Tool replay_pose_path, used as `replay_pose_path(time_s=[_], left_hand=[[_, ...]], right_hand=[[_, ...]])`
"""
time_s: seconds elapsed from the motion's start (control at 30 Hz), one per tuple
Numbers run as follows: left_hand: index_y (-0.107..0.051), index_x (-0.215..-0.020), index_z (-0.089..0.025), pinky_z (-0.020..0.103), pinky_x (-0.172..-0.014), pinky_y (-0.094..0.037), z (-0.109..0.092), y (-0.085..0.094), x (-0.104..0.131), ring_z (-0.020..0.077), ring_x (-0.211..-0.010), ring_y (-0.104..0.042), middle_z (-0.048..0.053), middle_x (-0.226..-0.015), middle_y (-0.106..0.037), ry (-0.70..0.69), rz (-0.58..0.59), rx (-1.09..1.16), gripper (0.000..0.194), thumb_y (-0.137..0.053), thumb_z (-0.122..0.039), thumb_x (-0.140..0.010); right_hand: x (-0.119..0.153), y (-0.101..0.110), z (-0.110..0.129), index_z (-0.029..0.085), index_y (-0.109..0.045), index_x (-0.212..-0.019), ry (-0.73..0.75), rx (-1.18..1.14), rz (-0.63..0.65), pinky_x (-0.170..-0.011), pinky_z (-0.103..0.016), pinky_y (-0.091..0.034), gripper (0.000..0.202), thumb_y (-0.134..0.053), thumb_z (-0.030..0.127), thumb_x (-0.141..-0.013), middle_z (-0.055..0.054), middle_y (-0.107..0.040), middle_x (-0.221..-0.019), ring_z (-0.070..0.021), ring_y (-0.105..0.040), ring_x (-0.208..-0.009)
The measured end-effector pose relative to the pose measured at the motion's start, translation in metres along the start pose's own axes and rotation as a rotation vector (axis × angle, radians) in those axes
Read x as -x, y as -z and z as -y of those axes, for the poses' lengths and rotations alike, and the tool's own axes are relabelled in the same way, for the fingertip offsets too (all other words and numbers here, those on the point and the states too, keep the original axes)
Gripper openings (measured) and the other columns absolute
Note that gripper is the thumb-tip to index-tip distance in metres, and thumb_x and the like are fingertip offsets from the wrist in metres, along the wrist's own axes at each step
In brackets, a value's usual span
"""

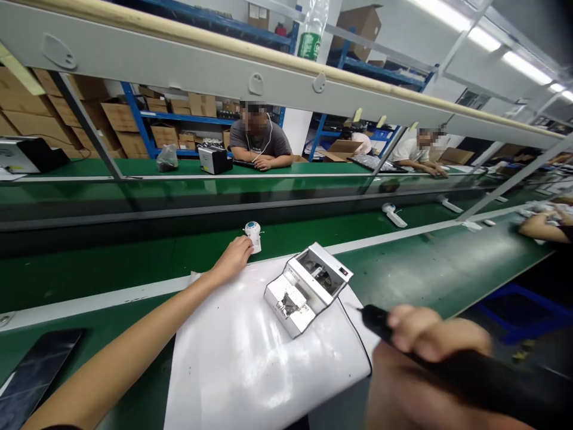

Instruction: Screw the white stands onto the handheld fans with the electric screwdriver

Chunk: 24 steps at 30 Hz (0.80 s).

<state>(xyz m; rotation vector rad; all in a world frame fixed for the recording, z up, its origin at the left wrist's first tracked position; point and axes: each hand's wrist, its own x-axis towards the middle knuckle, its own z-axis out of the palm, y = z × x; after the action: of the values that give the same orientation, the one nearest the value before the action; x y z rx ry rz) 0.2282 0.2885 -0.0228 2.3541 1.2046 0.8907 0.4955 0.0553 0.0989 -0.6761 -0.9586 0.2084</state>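
My left hand (233, 258) reaches over the far edge of the white sheet, fingers closed on a small white device (253, 236) with a round, blue-marked head. The device is on or just above the green belt; which of the two I cannot tell. Blurred and close to the camera, my right hand (425, 352) is wrapped round a black electric screwdriver (378, 321) whose thin tip points left. Between the hands, a silver screw feeder (304, 289) stands tilted in view on the white sheet (233, 358), with a black cable trailing from its right side.
Beyond the sheet runs a green conveyor belt (156, 254) carrying a similar white device (394, 215) farther right. A dark flat panel (42, 373) lies at lower left. A grey overhead beam (188, 65) crosses above. Co-workers sit opposite; another person's arm (544, 227) shows at right.
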Motion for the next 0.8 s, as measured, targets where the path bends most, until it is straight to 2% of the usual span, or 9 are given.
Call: replay_pose_path(time_s=[0.07,0.2,0.3,0.4,0.47,0.57,0.63,0.73,0.8], left_hand=[[-0.055,-0.099,-0.022,0.043,-0.097,-0.05,-0.013,0.003,0.026,0.0271,-0.103,-0.057,0.009,-0.105,-0.061,0.062,-0.11,0.049,0.029,-0.033,-0.033,-0.115],[-0.049,-0.109,-0.023,0.04,-0.097,-0.049,-0.046,0.018,0.096,0.0258,-0.11,-0.056,0.009,-0.114,-0.059,0.092,-0.232,0.141,0.026,-0.028,-0.035,-0.118],[-0.051,-0.112,-0.022,0.039,-0.095,-0.048,-0.067,0.025,0.147,0.0258,-0.108,-0.056,0.01,-0.113,-0.06,-0.06,-0.156,0.183,0.018,-0.034,-0.026,-0.116],[-0.053,-0.106,-0.019,0.04,-0.087,-0.046,-0.077,0.021,0.182,0.0258,-0.093,-0.053,0.01,-0.103,-0.061,-0.334,0.061,0.088,0.014,-0.041,-0.012,-0.108],[-0.054,-0.099,-0.019,0.041,-0.086,-0.045,-0.078,0.013,0.197,0.026,-0.087,-0.051,0.009,-0.096,-0.06,-0.465,0.184,-0.051,0.009,-0.049,-0.012,-0.103],[-0.058,-0.094,-0.018,0.043,-0.093,-0.044,-0.077,0.0,0.207,0.0265,-0.087,-0.052,0.008,-0.091,-0.06,-0.555,0.226,-0.181,0.011,-0.059,-0.024,-0.104],[-0.059,-0.091,-0.018,0.042,-0.091,-0.045,-0.076,-0.005,0.209,0.0249,-0.085,-0.053,0.006,-0.09,-0.06,-0.588,0.215,-0.17,0.017,-0.061,-0.027,-0.106],[-0.059,-0.089,-0.018,0.038,-0.083,-0.044,-0.074,-0.006,0.208,0.023,-0.084,-0.053,0.005,-0.089,-0.061,-0.647,0.226,-0.087,0.022,-0.061,-0.03,-0.108],[-0.061,-0.092,-0.018,0.038,-0.084,-0.045,-0.072,-0.005,0.208,0.0229,-0.087,-0.056,0.005,-0.092,-0.064,-0.679,0.236,-0.031,0.023,-0.062,-0.034,-0.109]], right_hand=[[0.013,-0.032,-0.012,0.035,-0.054,-0.131,-0.016,-0.097,0.09,-0.044,-0.029,-0.04,0.064,-0.044,0.087,-0.094,0.011,-0.048,-0.058,-0.0113,-0.037,-0.039],[0.029,-0.066,-0.042,0.03,-0.054,-0.119,-0.17,-0.189,0.177,-0.042,-0.026,-0.04,0.062,-0.058,0.084,-0.09,0.012,-0.052,-0.055,-0.0119,-0.038,-0.038],[0.039,-0.077,-0.061,0.028,-0.053,-0.115,-0.169,-0.155,0.188,-0.041,-0.025,-0.039,0.064,-0.063,0.085,-0.086,0.011,-0.052,-0.054,-0.0118,-0.04,-0.039],[0.049,-0.086,-0.074,0.026,-0.055,-0.111,-0.164,-0.102,0.225,-0.039,-0.024,-0.039,0.06,-0.072,0.077,-0.085,0.01,-0.054,-0.055,-0.0116,-0.043,-0.039],[0.055,-0.089,-0.079,0.025,-0.055,-0.109,-0.157,-0.073,0.23,-0.039,-0.023,-0.039,0.055,-0.076,0.07,-0.086,0.01,-0.055,-0.055,-0.0112,-0.043,-0.039],[0.06,-0.09,-0.08,0.025,-0.055,-0.11,-0.146,-0.038,0.213,-0.04,-0.024,-0.04,0.052,-0.075,0.068,-0.088,0.01,-0.054,-0.055,-0.0111,-0.042,-0.039],[0.064,-0.091,-0.075,0.027,-0.055,-0.113,-0.175,-0.035,0.227,-0.041,-0.024,-0.041,0.053,-0.072,0.071,-0.089,0.011,-0.052,-0.054,-0.0113,-0.041,-0.04],[0.079,-0.099,-0.063,0.031,-0.055,-0.118,-0.323,-0.121,0.317,-0.04,-0.025,-0.041,0.055,-0.056,0.08,-0.094,0.011,-0.049,-0.054,-0.0112,-0.037,-0.038],[0.094,-0.109,-0.058,0.033,-0.057,-0.121,-0.383,-0.195,0.367,-0.04,-0.025,-0.041,0.055,-0.049,0.082,-0.096,0.011,-0.049,-0.055,-0.0111,-0.037,-0.037]])
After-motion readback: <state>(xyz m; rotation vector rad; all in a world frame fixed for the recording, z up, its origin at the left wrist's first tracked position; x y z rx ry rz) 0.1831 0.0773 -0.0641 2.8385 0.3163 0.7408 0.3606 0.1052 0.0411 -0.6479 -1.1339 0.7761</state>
